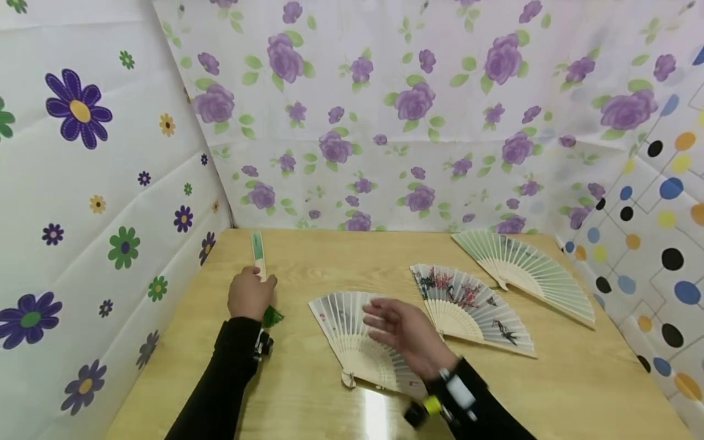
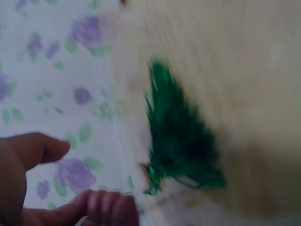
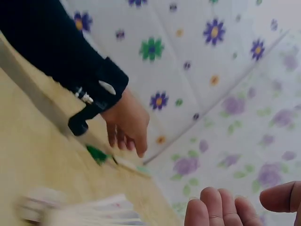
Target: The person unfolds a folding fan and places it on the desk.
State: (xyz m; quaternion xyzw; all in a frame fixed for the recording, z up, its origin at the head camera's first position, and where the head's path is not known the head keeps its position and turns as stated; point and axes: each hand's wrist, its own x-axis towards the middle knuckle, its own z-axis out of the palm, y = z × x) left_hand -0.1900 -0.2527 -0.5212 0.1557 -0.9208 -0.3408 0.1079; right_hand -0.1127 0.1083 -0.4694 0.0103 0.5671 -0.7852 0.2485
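A folded fan [image 1: 258,249] with a pale green end lies at the table's far left. Its green tassel [image 2: 181,136] shows large in the left wrist view. My left hand [image 1: 250,294] is right over this fan and covers its middle; the thumb stands apart from the loosely bent fingers. In the right wrist view the folded fan [image 3: 132,168] lies just below that hand. My right hand [image 1: 409,336], fingers loosely bent and holding nothing, hovers above a spread white fan [image 1: 354,351] and hides part of it.
Right of that fan lies a spread grey-white fan [image 1: 467,311] with pink blossoms and a dark bird. A spread pale green fan [image 1: 528,269] lies behind it at the far right. Patterned cloths [image 1: 379,116] enclose the wooden table [image 1: 297,391] at the back and sides.
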